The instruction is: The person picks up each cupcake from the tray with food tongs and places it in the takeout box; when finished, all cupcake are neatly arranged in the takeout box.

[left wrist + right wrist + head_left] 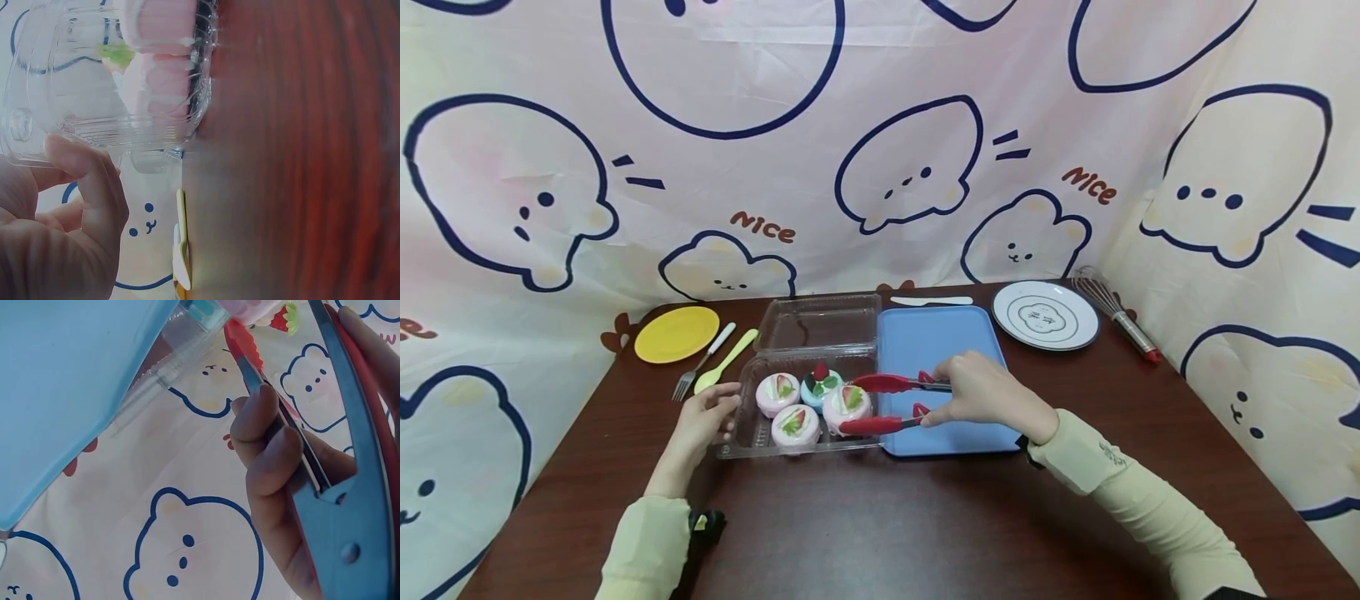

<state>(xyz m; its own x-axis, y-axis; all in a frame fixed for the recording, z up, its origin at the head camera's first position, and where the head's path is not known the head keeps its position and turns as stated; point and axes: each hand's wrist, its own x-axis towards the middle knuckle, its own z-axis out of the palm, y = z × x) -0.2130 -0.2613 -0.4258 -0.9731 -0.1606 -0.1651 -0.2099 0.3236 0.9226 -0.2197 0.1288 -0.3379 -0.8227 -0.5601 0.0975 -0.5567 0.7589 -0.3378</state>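
Observation:
My right hand (981,390) holds a pair of red-tipped metal tongs (340,515), its fingers curled round the arms. The tongs' red tips (868,426) stand on either side of a pink toy cake (847,403) with a strawberry-and-leaf top, at the right of an open clear plastic box (842,447). Two more pink cakes (777,394) and a blue one (812,390) with a red berry sit in the box. My left hand (700,421) pinches the box's left rim, fingertips on the clear wall (94,125) in the left wrist view.
A blue tray (940,333) adjoins the box on the right; the box's lid (816,321) leans open behind. Left lie a yellow plate (676,335), a fork (703,362) and a yellow spoon (726,360). Farther back are a white knife (931,301), a white plate (1011,304) and a whisk (1123,321).

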